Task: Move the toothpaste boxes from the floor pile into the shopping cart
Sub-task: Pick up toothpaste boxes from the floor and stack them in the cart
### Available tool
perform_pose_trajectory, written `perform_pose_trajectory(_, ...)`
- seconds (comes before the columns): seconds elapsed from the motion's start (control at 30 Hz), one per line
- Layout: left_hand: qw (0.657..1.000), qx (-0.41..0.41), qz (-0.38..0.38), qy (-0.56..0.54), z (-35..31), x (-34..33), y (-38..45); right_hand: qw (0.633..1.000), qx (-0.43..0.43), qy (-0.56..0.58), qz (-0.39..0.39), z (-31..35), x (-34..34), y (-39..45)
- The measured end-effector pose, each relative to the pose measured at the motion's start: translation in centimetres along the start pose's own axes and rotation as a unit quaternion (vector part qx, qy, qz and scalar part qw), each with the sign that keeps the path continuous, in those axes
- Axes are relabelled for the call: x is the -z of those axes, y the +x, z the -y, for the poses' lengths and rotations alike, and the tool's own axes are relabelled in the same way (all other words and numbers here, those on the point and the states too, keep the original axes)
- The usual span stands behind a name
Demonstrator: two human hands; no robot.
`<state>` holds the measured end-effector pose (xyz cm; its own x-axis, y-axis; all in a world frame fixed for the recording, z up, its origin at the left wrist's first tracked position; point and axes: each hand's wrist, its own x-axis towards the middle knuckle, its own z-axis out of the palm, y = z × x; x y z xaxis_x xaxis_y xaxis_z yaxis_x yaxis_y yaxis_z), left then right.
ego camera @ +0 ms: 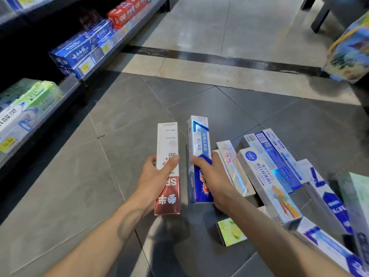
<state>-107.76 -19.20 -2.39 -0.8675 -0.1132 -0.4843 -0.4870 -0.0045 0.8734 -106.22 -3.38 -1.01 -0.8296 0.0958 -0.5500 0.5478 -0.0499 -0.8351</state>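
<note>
The red-and-white toothpaste box (pixel 168 168) in my left grip (pixel 157 172) is glossy printed card; the blue one (pixel 198 156) in my right grip (pixel 209 176) shines too. At three o'clock, the floor pile (pixel 279 172) shows holographic foil glints. The grey floor tiles (pixel 79 176) look smooth and matt.

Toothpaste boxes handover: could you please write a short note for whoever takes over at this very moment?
Left hand: grips a white and red toothpaste box, held above the floor.
Right hand: grips a blue and white toothpaste box, also lifted.
Floor pile: many boxes lie overlapping on the dark tiles to the right, and a small green box lies beneath the right forearm.
Shopping cart: not in view, so I cannot tell what has been loaded.
Done: two boxes picked up.
Left: put both in the cart, then return for the pile.
</note>
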Motion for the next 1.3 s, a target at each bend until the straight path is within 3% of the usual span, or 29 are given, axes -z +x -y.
perform_pose_trajectory(0.13,0.999,-0.041,0.012,-0.003,-3.4,-0.6,-0.5,0.995,0.061,-0.084,-0.009,2.5,0.2,-1.0)
perform_pose_trajectory(0.37,0.999,-0.041,-0.003,-0.001,-14.2,-1.3,-6.8,0.994,0.08,-0.058,-0.04,12.2,2.1,-7.5)
perform_pose_trajectory(0.7,1.0,-0.015,0.014,0.0,-42.9,-0.6,-27.2,0.995,0.059,-0.027,-0.071,38.0,6.6,-29.4)
perform_pose_trajectory(0.97,0.996,-0.081,0.042,0.017,-65.7,0.2,-43.2,0.992,0.099,-0.001,-0.076,58.4,8.6,-46.6)
perform_pose_trajectory(1.17,0.988,-0.119,0.088,0.029,-75.6,-1.5,-50.5,0.988,0.139,0.039,-0.058,68.4,9.6,-55.4)
perform_pose_trajectory(1.3,0.981,-0.156,0.11,0.026,-79.1,-3.6,-53.6,0.98,0.172,0.061,-0.077,71.8,11.9,-58.9)
